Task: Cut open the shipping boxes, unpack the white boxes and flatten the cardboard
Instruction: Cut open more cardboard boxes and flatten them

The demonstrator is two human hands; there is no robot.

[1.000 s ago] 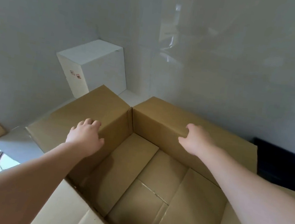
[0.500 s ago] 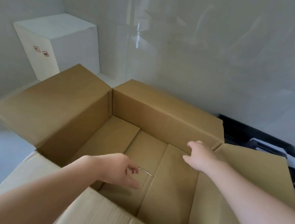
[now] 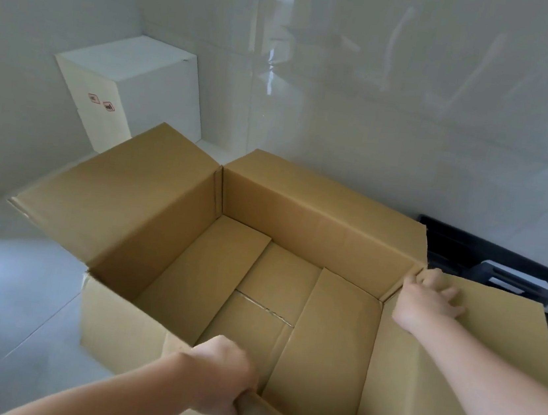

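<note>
Cardboard everywhere, and both hands have shifted their hold in the last second! The left hand [image 3: 222, 378] has come off the far-left flap [image 3: 111, 201], swept across the inside, and now grips the near edge of the shipping box [image 3: 265, 296], its fingers [image 3: 235, 409] curled over the rim where the near flap folds away. The right hand [image 3: 426, 303] has slid along the far wall to the right-hand corner, where it rests on the right flap [image 3: 491, 334] with fingers spread and nearly straight, pressing rather than gripping.

Look inside: nothing but the folded bottom panels with their centre seam showing. So the unpacking of this one looks done, and I'd say the move to opposite corners is the set-up for collapsing it flat.

Over by the tiled wall, a white box [image 3: 131, 93] stands upright on the floor, just beyond the left flap and well apart from either hand. Some dark bin [image 3: 486, 264] sits behind the right flap; its contents I can't make out.

The box itself sits open on the pale floor, directly between the two arms, all four flaps splayed outward.
</note>
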